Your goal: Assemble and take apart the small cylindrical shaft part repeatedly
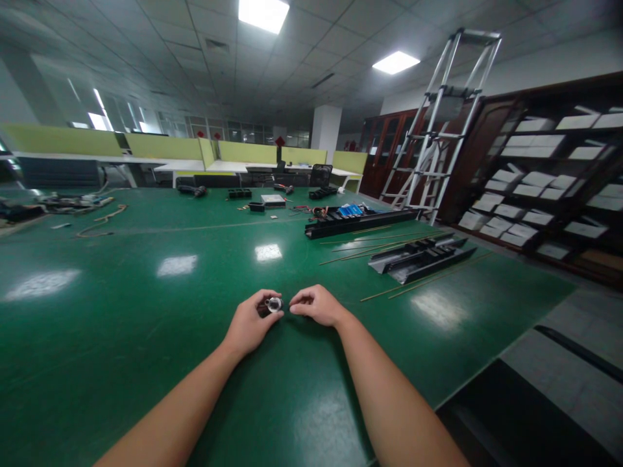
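Observation:
My left hand (252, 322) is closed around a small round object (274, 304) with a shiny silvery rim and a dark body, held just above the green tabletop. Its exact kind is too small to make out. Close by on the right, my right hand (315, 305) has its thumb and fingertips drawn together in a pinch. Whatever lies between those fingertips, if anything, cannot be seen. A narrow gap separates the right fingertips from the round object.
Black metal channels (418, 259) and thin rods (350, 255) lie to the right. Behind them a longer black channel (360, 224) sits by blue packets (351, 210). Cables and tools (73, 202) lie far left. A metal ladder (433, 130) stands beyond the green table (146, 311).

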The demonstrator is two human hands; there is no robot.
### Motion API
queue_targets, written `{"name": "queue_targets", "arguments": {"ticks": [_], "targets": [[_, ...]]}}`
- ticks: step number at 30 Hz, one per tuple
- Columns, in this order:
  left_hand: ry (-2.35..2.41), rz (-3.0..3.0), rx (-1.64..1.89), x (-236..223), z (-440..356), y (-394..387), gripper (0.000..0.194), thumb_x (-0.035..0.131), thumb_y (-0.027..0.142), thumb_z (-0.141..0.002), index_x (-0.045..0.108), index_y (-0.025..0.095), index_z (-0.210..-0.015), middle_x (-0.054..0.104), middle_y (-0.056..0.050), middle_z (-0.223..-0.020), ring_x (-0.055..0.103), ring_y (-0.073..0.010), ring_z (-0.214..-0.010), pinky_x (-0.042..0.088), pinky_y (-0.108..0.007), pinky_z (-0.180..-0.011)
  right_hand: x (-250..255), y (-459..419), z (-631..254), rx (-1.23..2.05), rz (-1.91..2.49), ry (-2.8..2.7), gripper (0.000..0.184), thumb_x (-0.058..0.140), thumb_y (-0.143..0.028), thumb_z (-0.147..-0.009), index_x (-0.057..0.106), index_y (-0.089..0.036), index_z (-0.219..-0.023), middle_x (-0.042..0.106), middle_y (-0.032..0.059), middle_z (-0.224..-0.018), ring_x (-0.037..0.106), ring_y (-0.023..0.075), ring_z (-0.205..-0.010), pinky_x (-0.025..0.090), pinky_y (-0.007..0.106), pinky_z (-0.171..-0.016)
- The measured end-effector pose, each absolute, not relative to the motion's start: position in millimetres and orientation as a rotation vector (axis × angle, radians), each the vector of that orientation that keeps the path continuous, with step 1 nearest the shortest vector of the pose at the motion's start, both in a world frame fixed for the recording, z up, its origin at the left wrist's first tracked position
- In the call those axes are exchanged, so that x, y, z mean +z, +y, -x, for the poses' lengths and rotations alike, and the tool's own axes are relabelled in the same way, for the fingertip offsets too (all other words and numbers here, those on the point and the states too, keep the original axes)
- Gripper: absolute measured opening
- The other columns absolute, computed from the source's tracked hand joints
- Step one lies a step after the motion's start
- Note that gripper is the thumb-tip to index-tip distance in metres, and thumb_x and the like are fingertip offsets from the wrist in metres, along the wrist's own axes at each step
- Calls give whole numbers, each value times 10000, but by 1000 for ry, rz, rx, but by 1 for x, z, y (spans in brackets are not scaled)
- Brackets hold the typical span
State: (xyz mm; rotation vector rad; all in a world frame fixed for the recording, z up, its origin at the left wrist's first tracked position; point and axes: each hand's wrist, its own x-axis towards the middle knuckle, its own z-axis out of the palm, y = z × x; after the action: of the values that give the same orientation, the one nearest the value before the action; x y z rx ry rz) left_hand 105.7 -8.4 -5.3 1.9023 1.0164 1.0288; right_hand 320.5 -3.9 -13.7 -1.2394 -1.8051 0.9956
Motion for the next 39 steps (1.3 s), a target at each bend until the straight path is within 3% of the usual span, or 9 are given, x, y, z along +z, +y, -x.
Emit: {"name": "queue_targets", "arguments": {"ticks": [5, 11, 18, 26, 30, 39], "targets": [[1022, -1804, 998, -9, -107, -5, 358, 678, 417, -798, 631, 206, -1084, 691, -36, -1064, 655, -210, -982, 508, -340, -930, -11, -5, -320, 1001, 1250, -1807, 294, 740, -361, -707, 760, -121, -876, 680, 42, -683, 555, 136, -593, 429, 237, -565], [1012, -1766, 1000, -15, -107, 1, 402, 656, 453, -815, 626, 202, -1128, 675, -49, -1131, 642, -223, -1034, 497, -350, -964, -11, -5, -320, 991, 1252, -1812, 291, 740, -351, -708, 761, -119, -882, 679, 43, -685, 549, 131, -591, 422, 232, -559], [1052, -1757, 1054, -15, -107, -1, 458, 744, 383, -745, 607, 201, -1143, 689, -38, -1059, 660, -202, -959, 518, -348, -925, -13, -4, -320, 990, 1256, -1827, 288, 742, -348, -703, 757, -119, -877, 666, 34, -676, 537, 122, -579, 412, 226, -550], [1139, -2109, 1258, -10, -101, -4, 257, 750, 259, -730, 657, 234, -968, 622, -15, -1004, 599, -187, -942, 509, -303, -777, -13, -8, -315, 1074, 1137, -1802, 409, 771, -241, -640, 685, -129, -1024, 651, 10, -740, 538, 100, -578, 429, 210, -554], [1113, -2177, 1281, -8, -102, -6, 255, 736, 203, -731, 658, 234, -973, 599, -19, -985, 584, -182, -930, 486, -304, -802, -10, -12, -311, 928, 1143, -1872, 455, 772, -233, -636, 679, -154, -1074, 677, 29, -837, 576, 113, -622, 450, 221, -588], [1100, -2238, 1265, -6, -104, -9, 260, 732, 184, -739, 659, 244, -980, 560, -8, -951, 569, -171, -901, 453, -300, -812, 4, -21, -307, 666, 1165, -1949, 342, 736, -204, -669, 710, -167, -1008, 695, 18, -836, 589, 128, -668, 440, 226, -623]]}}
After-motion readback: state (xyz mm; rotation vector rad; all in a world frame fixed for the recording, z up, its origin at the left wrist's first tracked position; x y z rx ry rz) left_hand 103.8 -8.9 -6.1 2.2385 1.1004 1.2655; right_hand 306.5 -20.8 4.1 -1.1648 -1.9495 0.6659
